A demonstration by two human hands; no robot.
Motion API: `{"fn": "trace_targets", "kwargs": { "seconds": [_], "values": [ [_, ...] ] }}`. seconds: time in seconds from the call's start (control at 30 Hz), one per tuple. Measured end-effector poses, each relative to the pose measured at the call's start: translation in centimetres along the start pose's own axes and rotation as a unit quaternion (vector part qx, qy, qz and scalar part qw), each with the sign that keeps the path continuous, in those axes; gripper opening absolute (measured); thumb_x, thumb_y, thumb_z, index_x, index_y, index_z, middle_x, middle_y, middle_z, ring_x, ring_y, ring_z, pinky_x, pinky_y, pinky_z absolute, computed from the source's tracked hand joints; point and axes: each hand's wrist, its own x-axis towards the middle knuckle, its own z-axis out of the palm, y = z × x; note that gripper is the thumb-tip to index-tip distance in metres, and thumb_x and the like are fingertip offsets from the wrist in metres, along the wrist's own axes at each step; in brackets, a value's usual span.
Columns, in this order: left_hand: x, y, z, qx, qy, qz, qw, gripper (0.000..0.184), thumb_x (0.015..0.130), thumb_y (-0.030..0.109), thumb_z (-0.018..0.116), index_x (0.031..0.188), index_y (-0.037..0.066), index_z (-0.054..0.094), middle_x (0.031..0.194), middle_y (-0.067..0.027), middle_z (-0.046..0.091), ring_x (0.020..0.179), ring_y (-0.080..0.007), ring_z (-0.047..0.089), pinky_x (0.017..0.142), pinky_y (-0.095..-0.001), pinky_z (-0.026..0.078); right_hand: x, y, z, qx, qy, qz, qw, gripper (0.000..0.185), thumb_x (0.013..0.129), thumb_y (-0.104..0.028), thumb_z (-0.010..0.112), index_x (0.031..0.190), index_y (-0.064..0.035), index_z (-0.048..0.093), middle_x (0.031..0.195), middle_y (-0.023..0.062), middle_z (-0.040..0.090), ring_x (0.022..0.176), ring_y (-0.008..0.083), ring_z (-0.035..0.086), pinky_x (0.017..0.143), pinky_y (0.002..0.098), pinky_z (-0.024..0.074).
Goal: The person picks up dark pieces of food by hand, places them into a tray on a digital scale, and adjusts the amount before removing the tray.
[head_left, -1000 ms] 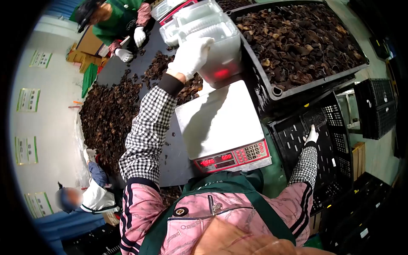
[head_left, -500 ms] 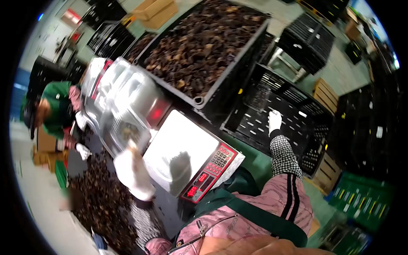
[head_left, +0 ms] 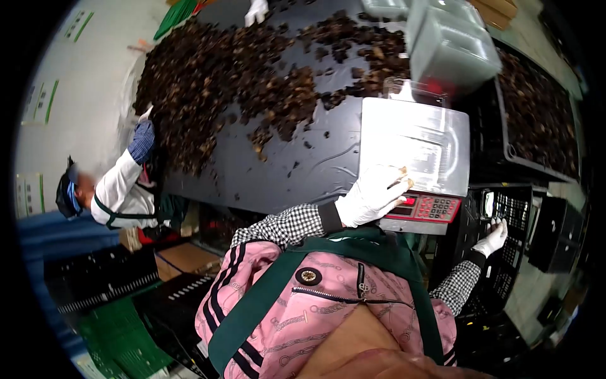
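The white-gloved left hand [head_left: 375,194] reaches over the near left corner of the digital scale [head_left: 421,213], its fingers spread. A clear plastic tray [head_left: 424,155] appears to lie on the scale's plate, close to those fingertips; glare hides its outline. Out to the side, my right hand [head_left: 492,239], also gloved, hovers over a black slotted crate [head_left: 512,215], fingers stretched out. Just beyond them a clear container [head_left: 488,205] is in the crate; I cannot tell whether they touch it. Behind the scale rises a stack of clear containers [head_left: 454,47].
Dark, dried mushroom-like pieces [head_left: 208,82] cover much of the dark table [head_left: 252,189]. At the right stands a large bin [head_left: 536,155] of similar pieces. A co-worker [head_left: 129,196] works at the left side; another gloved hand [head_left: 257,11] shows at the far edge.
My view has turned left toward the table. My left hand has moved from beside the container stack, where it held a clear tray, to the scale's near edge. My right hand stays over the crate.
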Motion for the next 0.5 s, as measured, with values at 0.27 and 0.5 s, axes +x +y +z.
{"fn": "trace_targets", "kwargs": {
  "seconds": [0.27,0.5],
  "values": [
    [-4.8,-19.9,-8.1,0.307,0.061,-0.205,0.927,0.032,0.076,0.013,0.072,0.107,0.006,0.068,0.122,-0.0178,0.061,0.111,-0.0371,0.058,0.091,-0.0456,0.048,-17.1,-15.1,12.3,0.03,-0.091,-0.158,0.983,0.031,0.104,-0.012,0.045,0.128,0.0032,0.059,0.121,0.0153,0.066,0.102,0.0222,0.066,0.091,0.0326,0.0535],
    [-0.2,-34.7,-12.2,0.378,-0.09,-0.321,0.864,0.068,0.089,0.065,0.058,0.142,0.023,0.054,0.155,-0.0233,0.033,0.142,-0.0516,0.027,0.113,-0.065,0.024,-35.0,-15.4,21.4,-0.007,-0.374,-0.256,0.891,0.022,0.101,-0.005,0.053,0.119,0.0008,0.065,0.107,0.0131,0.071,0.09,0.0194,0.069,0.087,0.0328,0.0557]
  ]
}}
